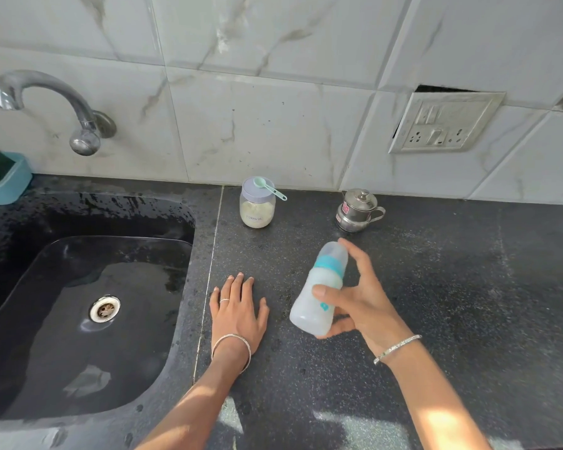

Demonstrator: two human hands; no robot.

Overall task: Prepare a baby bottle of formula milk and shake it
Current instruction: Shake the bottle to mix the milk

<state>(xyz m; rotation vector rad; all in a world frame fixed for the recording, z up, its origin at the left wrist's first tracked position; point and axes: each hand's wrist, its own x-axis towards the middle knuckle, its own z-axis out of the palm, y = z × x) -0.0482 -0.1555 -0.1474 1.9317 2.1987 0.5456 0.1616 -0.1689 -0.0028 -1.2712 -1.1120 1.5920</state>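
I see the baby bottle [319,287] in my right hand [355,297]. The thumb crosses its front, the other fingers [358,254] curl round its far side, and it tilts with its top leaning away. It holds cloudy white liquid under a teal collar and a clear cap. A small teal mark beside the thumb is too small to read. My left hand [238,315] lies flat on the dark speckled desk [452,287], fingers straight and released, just left of the bottle and not touching it. Beyond the left fingertips, by the wall, stands a glass jar [257,207] partly filled with pale powder, with handwriting that reads "Formula". A mint scoop [268,187] lies across its grey lid. Beyond the right fingers stands a lidded steel pot [355,211] with a spout. It carries a pink sticker I cannot read, and its contents are hidden. Left of the left hand is a wet black sink [78,319].
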